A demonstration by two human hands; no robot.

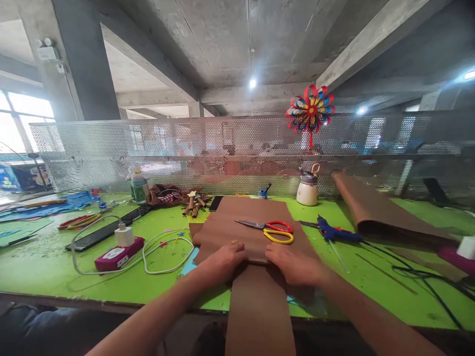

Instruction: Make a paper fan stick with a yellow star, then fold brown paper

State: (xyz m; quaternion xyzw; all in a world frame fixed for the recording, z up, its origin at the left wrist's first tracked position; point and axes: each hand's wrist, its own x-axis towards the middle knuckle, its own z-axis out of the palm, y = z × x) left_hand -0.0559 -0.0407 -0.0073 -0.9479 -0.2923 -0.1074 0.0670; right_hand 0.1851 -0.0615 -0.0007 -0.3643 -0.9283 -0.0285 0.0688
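Note:
A long sheet of brown paper (261, 311) hangs over the front edge of the table toward me. My left hand (229, 259) is closed on its left side, where a crosswise fold or edge runs. My right hand (295, 262) grips the same line on the right, its fingers curled and the fingertips partly hidden. More brown paper (252, 207) lies flat beyond my hands. Resting on it is a pair of scissors (272, 230) with one red and one yellow handle loop, blades pointing left. Pale blue pieces peek out from under the brown paper.
At the right lie a blue glue gun (336, 233) and a curled brown sheet (386, 212). A purple power strip (118, 254) with a white cable sits left, near a black phone-like slab (107, 230). Behind stand a cream jug (307, 190), a bottle (139, 188) and a perforated screen (208, 148).

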